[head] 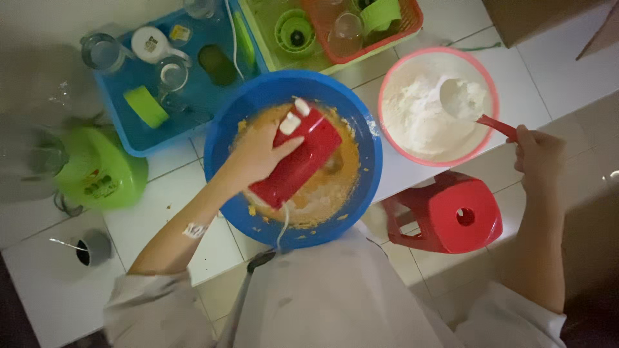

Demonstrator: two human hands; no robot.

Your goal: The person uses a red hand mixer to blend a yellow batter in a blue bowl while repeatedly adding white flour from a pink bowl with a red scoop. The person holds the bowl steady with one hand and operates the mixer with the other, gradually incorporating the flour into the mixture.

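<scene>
My left hand [256, 154] grips a red electric hand mixer [300, 160] held over a large blue bowl [222, 129] of orange-yellow batter [345, 177]. The mixer's beaters are hidden under its body. My right hand [536, 154] is shut on the red handle of a scoop [495, 125] whose white cup rests in flour [425, 113] inside a pink-rimmed bowl [387, 84] to the right of the blue bowl.
A blue tray [138, 138] with glasses and cups sits at the back left. Behind the bowls stands a green tray holding a red basket [412, 22]. A green appliance [100, 171] is on the left, and a red stool [451, 216] stands below the counter edge.
</scene>
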